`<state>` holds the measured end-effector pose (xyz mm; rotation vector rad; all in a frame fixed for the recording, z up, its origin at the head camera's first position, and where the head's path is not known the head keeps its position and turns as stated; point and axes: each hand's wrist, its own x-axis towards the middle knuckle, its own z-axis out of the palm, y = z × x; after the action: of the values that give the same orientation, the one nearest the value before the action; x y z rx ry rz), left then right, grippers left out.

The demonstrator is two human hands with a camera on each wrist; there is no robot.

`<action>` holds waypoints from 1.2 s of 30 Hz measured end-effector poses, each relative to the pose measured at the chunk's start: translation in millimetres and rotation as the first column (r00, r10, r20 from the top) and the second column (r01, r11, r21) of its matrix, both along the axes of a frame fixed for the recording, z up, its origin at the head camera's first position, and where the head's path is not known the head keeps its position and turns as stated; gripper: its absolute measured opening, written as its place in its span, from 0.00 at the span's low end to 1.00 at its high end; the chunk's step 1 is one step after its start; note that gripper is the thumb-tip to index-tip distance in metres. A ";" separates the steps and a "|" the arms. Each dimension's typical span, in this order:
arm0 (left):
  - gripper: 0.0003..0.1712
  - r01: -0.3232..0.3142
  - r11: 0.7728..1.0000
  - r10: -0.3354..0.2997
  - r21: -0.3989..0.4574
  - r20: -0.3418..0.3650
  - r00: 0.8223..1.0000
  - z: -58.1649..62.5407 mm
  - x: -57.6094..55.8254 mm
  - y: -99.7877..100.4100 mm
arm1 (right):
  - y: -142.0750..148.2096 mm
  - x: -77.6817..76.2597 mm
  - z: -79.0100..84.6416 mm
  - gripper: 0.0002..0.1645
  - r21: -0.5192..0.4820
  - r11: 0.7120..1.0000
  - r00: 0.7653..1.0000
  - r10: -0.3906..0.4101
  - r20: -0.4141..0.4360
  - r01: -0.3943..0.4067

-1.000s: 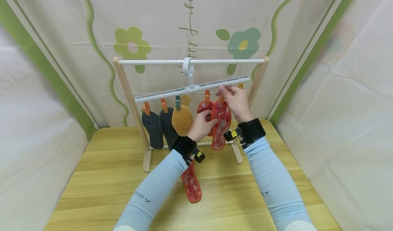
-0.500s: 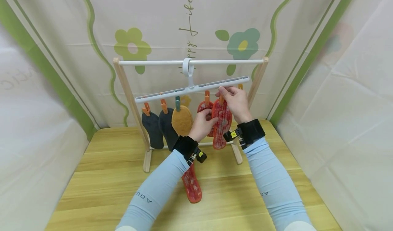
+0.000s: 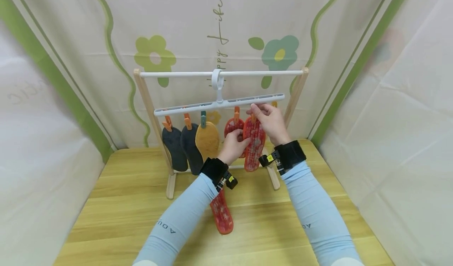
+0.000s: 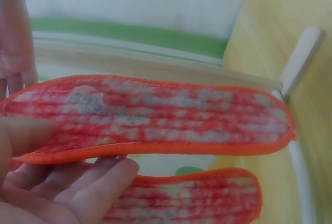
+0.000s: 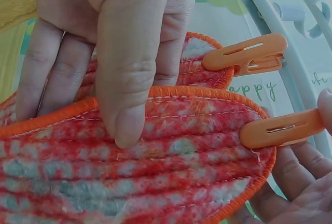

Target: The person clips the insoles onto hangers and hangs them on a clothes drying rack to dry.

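Observation:
In the head view my left hand (image 3: pixel 234 146) pinches the left edge of a red patterned insole (image 3: pixel 253 148), its thumb on the near face and fingers behind. My right hand (image 3: pixel 271 122) pinches an orange clothespin (image 5: pixel 282 128) that bites the insole's top end. This pin is right under a white hanger (image 3: pixel 244 101); whether it joins the hanger is hidden by my fingers. Just behind, a second red insole (image 3: pixel 231 125) hangs from another orange clothespin (image 3: pixel 236 114). A third red insole (image 3: pixel 223 217) lies on the table, partly covered by my left forearm.
Two dark grey insoles (image 3: pixel 173 148) and a yellow one (image 3: pixel 207 140) hang from pins on the hanger's left half. The hanger hooks over the white rod of a wooden rack (image 3: pixel 145 97) on a wood-grain table (image 3: pixel 116 203). A yellow pin (image 3: pixel 274 103) shows beyond my right hand.
The hanger's right end has dipped a little, so it tilts less. Both hands keep their hold, and the right one has sunk slightly with the hanger.

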<state>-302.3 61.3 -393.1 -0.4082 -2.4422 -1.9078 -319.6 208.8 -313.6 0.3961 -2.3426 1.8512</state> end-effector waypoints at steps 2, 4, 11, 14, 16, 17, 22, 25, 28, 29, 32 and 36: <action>0.16 -0.004 1.000 0.004 0.006 0.015 1.000 -1.0 0.6 -1.2 | -0.8 1.1 -1.2 0.31 0.001 1.000 1.000 -0.003 0.004 0.003; 0.16 -0.007 1.000 0.006 0.024 0.033 0.999 -2.0 0.5 -1.9 | -0.9 1.8 -2.3 0.32 -0.003 1.000 1.000 -0.002 0.010 0.002; 0.20 -0.043 0.999 0.042 0.015 0.028 0.999 -8.4 -3.1 -3.3 | 1.6 -3.7 -12.3 0.34 0.004 1.000 1.000 -0.002 0.009 0.002; 0.20 -0.064 0.998 0.063 0.017 0.024 0.998 -12.3 -5.2 -4.1 | 1.1 -5.0 -14.8 0.33 0.005 1.000 1.000 0.001 0.009 -0.001; 0.20 -0.071 0.997 0.070 0.024 0.023 0.997 -14.4 -6.6 -4.3 | 0.5 -6.0 -15.5 0.33 0.005 1.000 1.000 -0.002 0.001 0.002; 0.21 -0.071 0.997 0.071 0.027 0.022 0.997 -14.5 -6.8 -4.2 | 0.1 -6.2 -15.4 0.32 0.010 1.000 1.000 -0.006 -0.005 0.006; 0.23 -0.069 0.997 0.069 0.047 0.005 0.998 -15.9 -8.8 -4.4 | -0.8 -6.3 -14.2 0.30 0.025 1.000 1.000 -0.018 -0.025 0.018; 0.23 -0.070 0.996 0.070 0.047 0.008 0.998 -16.7 -9.3 -4.7 | -0.3 -6.3 -14.3 0.29 0.045 0.999 0.999 -0.019 -0.035 0.021; 0.23 -0.069 0.997 0.069 0.038 0.017 0.997 -17.4 -8.9 -5.1 | 0.5 -6.2 -15.2 0.30 0.078 0.996 0.998 -0.033 -0.045 0.036; 0.23 -0.069 0.997 0.068 0.034 0.021 0.997 -17.3 -8.4 -5.0 | 0.7 -6.0 -15.5 0.30 0.091 0.995 0.998 -0.039 -0.047 0.043; 0.24 -0.061 0.997 0.060 0.035 0.036 0.998 -17.6 -7.2 -4.6 | 1.6 -5.8 -17.1 0.33 0.114 0.992 0.998 -0.052 -0.047 0.057; 0.24 -0.056 0.997 0.053 0.048 0.050 0.997 -18.5 -5.7 -4.5 | 2.6 -5.4 -19.2 0.37 0.119 0.992 0.998 -0.044 -0.055 0.051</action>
<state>-308.0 56.8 -411.6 -0.2943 -2.4031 -1.9741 -325.0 211.5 -332.8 0.3928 -2.4146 1.6637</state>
